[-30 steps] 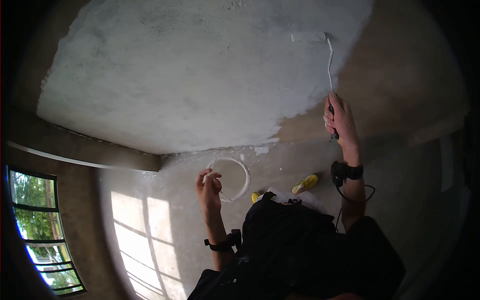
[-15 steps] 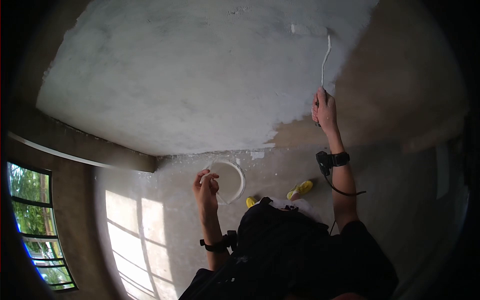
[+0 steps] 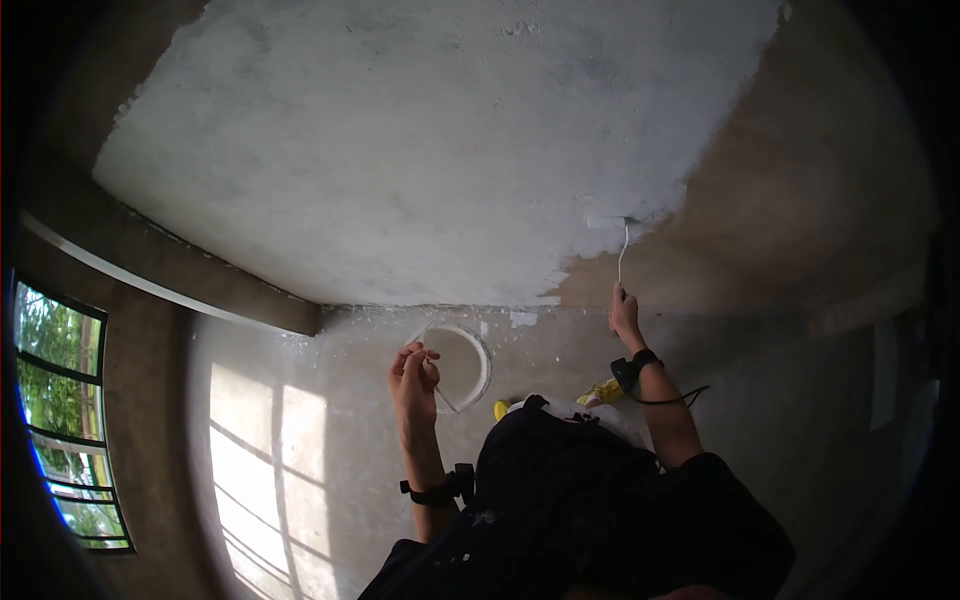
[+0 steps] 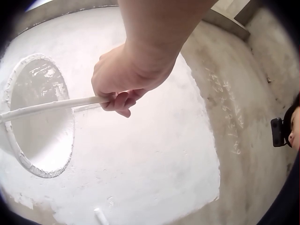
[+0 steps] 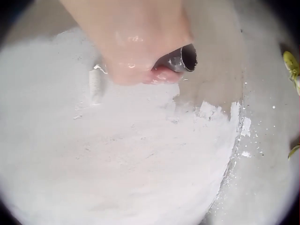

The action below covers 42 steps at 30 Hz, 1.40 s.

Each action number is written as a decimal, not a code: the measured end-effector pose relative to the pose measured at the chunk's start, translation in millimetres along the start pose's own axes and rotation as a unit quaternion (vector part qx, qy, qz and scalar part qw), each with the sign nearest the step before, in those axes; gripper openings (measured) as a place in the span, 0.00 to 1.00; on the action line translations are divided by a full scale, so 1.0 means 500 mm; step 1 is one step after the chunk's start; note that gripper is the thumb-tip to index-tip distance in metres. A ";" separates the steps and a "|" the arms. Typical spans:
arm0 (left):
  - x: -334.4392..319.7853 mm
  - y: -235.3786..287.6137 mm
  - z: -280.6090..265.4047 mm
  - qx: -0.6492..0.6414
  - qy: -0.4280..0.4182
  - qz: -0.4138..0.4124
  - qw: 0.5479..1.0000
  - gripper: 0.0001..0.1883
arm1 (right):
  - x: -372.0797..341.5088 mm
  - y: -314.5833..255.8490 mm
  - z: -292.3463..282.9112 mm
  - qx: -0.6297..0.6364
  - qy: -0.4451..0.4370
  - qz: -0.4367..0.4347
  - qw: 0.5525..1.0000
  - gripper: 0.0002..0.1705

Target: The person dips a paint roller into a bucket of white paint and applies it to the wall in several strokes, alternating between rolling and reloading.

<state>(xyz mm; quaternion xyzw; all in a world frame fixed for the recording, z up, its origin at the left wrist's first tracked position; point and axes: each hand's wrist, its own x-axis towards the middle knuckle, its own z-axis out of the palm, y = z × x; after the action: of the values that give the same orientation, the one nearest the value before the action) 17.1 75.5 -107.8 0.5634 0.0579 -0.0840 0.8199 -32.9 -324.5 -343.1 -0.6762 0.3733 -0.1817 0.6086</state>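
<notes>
My right hand (image 3: 625, 316) grips a paint roller (image 3: 623, 252) by its dark handle (image 5: 173, 62). The white roller sleeve (image 5: 95, 87) lies against the wall, close to the lower right edge of the white coat. On the left, my left hand (image 3: 413, 385) holds up a white bucket (image 3: 487, 366) by its pale bail handle (image 4: 56, 107). Fingers are curled round that handle, which crosses the bucket's mouth in the left wrist view. White paint coats the bucket's rim (image 4: 71, 133) and inner side.
White paint covers much of the wall (image 3: 400, 160), while bare brown wall (image 3: 800, 190) lies to the right. A ledge (image 3: 200, 265) juts out at the left, near a barred window (image 3: 60, 410). Paint spatters dot the floor (image 3: 350, 350) along the wall's foot; yellow shoes (image 3: 603, 391) stand below.
My right hand has brought the roller down the wall and slightly left, toward the lower edge of the white coat. The left hand and bucket stay nearly in place.
</notes>
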 end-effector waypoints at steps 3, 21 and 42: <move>-0.006 0.012 0.011 -0.025 0.011 -0.021 0.999 0.04 | 0.006 0.019 -0.019 0.051 -0.017 0.148 0.988 0.30; -0.015 0.039 0.034 -0.029 0.024 -0.071 0.997 0.02 | -0.049 -0.414 -0.074 0.118 -0.070 -0.073 0.988 0.26; -0.001 0.040 0.018 -0.023 0.022 -0.058 0.998 0.02 | -0.058 -0.122 0.017 0.033 -0.043 0.066 0.996 0.32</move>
<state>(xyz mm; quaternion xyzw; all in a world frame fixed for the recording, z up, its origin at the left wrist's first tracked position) 20.7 74.0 -86.3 0.5416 0.1104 -0.1175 0.8250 -28.5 -298.7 -280.2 -0.6367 0.3840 -0.1240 0.6571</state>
